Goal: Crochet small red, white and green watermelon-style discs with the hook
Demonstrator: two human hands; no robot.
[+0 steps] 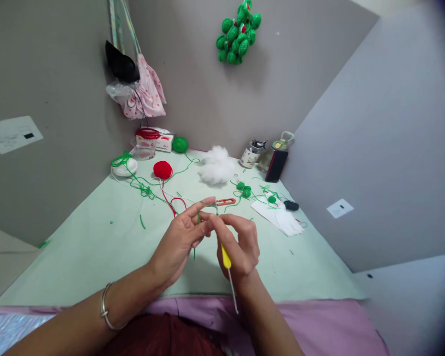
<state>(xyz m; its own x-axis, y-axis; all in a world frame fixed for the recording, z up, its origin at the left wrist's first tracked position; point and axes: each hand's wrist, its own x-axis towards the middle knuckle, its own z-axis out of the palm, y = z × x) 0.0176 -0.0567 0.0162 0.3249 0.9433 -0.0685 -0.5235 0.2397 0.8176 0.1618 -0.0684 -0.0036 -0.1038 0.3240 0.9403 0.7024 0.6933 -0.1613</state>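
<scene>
In my right hand [241, 244] is a crochet hook with a yellow grip [226, 257]; its bare metal end slants down toward my lap. My left hand [183, 237] faces it, with green yarn [199, 217] looped round the fingers and the index finger stretched out. The fingertips of both hands meet over the table, where a small bit of green stitching shows between them, mostly hidden. Just beyond the left index fingertip lies an orange thread snipper [228, 201].
Behind my hands are a red yarn ball [162, 170], a green yarn ball [180, 145], white stuffing [218, 165] and small green crocheted balls [246, 191]. To the right are white paper [278, 216], a phone [276, 166] and a pen cup [249, 155]. Walls enclose the table [96, 257].
</scene>
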